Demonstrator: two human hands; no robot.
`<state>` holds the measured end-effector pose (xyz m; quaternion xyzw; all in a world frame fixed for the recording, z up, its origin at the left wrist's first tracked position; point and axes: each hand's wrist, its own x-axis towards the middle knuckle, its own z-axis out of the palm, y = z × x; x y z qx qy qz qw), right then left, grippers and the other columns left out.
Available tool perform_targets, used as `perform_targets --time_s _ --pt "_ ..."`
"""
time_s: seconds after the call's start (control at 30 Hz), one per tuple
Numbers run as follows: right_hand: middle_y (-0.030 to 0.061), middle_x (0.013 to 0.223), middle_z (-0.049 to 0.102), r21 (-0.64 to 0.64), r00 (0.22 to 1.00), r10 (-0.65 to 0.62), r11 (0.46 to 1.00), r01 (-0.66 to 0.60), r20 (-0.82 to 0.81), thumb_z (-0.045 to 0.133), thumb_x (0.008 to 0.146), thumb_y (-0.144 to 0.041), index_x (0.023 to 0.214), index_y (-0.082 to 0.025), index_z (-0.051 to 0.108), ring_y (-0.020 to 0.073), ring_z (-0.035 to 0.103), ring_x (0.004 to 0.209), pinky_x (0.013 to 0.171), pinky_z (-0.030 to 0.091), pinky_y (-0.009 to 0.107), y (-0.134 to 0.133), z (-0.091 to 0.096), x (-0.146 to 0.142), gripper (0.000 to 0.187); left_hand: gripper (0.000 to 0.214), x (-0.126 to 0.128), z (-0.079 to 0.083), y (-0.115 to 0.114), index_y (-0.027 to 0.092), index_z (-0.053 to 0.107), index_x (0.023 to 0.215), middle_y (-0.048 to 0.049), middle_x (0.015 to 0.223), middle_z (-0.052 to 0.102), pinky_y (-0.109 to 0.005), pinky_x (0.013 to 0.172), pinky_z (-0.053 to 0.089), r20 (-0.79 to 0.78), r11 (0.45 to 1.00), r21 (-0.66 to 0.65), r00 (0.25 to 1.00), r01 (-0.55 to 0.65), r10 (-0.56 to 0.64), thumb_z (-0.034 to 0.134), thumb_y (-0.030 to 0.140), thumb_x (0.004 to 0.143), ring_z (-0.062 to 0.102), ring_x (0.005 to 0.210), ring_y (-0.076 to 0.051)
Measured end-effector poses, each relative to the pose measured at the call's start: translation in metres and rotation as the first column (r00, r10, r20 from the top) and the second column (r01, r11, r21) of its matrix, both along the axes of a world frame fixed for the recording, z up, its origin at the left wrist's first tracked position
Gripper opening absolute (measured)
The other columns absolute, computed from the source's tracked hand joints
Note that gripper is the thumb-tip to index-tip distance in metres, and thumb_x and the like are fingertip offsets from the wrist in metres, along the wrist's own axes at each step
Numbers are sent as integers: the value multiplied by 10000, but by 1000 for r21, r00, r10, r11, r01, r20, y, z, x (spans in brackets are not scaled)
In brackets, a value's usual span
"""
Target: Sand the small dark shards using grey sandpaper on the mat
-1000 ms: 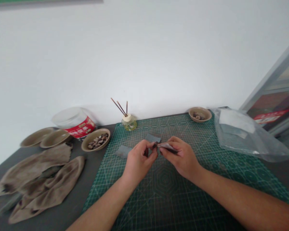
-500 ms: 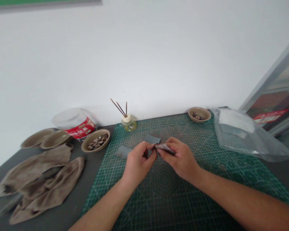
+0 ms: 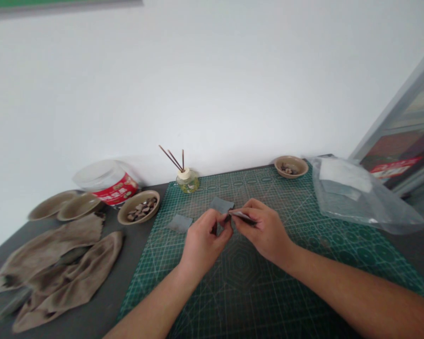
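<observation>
My left hand (image 3: 205, 238) is closed in a pinch around a small dark piece (image 3: 227, 218), mostly hidden by the fingertips. Between the thumb and fingers of my right hand (image 3: 265, 228) is a folded piece of sandpaper (image 3: 243, 217), greyish, its edge meeting the small piece. The fingertips of both hands nearly touch above the green cutting mat (image 3: 205, 301). Just behind my hands lies a grey sandpaper square (image 3: 222, 204), partly covered by my left hand. Another grey sandpaper square (image 3: 180, 223) rests to the left of that hand.
At left stand a bowl of brown fragments (image 3: 141, 209), two other bowls (image 3: 79, 207), a red-labelled plastic tub (image 3: 108, 181) and crumpled brown cloths (image 3: 67, 278). A reed diffuser (image 3: 188, 181) is behind. Toward the right are a small bowl (image 3: 290, 168) and a clear plastic bag (image 3: 360, 202).
The view has shifted slightly. My hands stay together in nearly the same place, with the sandpaper tilted a little differently against the small piece.
</observation>
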<state>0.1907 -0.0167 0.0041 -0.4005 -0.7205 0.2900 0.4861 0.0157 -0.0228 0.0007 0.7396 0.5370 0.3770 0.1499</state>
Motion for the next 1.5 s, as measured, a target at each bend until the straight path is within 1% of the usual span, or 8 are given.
perform_targets --time_s 0.17,0.3,0.37,0.53,0.7,0.8,1.27,1.5 --pt "-4 811 609 -3 999 33 999 -33 13 629 886 -217 962 -231 738 123 599 754 682 453 237 4 -1 2 134 130 -2 -2 -1 184 564 734 45 618 490 -214 538 348 34 1000 3 999 11 -11 610 252 835 454 553 -99" --pt "-14 751 585 -18 998 -49 999 50 48 633 884 -233 782 -199 704 117 578 702 658 428 242 8 0 5 129 134 -3 -1 0 189 540 732 54 603 476 -213 527 340 83 1000 4 997 6 -6 615 247 827 430 532 -93" --pt "-17 737 583 -27 998 -51 998 52 48 637 880 -238 745 -193 683 116 574 692 651 424 242 7 0 5 150 94 -3 -1 1 193 550 780 61 593 460 -210 517 336 130 1000 -14 992 8 -6 621 240 820 426 524 -94" --pt "3 808 654 -28 1000 9 1000 -9 21 610 901 -260 869 -206 719 134 617 746 695 465 252 3 0 3 126 102 -3 -2 5 197 602 927 63 598 464 -205 509 339 193 995 -82 980 54 -38 604 230 830 441 531 -99" --pt "25 922 695 45 998 53 997 -54 40 627 881 -235 1002 -231 734 147 654 837 767 512 258 4 -3 3 162 85 -5 -3 6 189 618 871 56 599 473 -209 514 344 180 991 -117 983 59 -37 605 269 845 447 538 -101" --pt "33 942 694 82 997 33 996 -38 69 622 877 -217 1080 -248 726 146 659 834 755 523 256 5 -5 5 231 104 -4 -2 3 184 626 846 55 597 472 -210 514 347 177 994 -103 984 45 -26 607 286 850 441 535 -99" --pt "28 887 689 95 998 -9 995 4 59 615 882 -216 1010 -237 739 146 656 804 733 526 260 1 -2 3 179 107 -4 -1 2 183 633 862 53 601 488 -204 511 342 115 993 -97 992 66 -54 592 281 853 446 528 -98" --pt "33 965 716 108 995 19 994 -30 101 630 864 -199 1054 -249 726 165 680 877 802 555 286 2 -4 1 218 78 -4 -3 3 188 591 799 56 597 478 -205 517 341 117 990 -119 991 73 -59 596 257 834 443 533 -97"
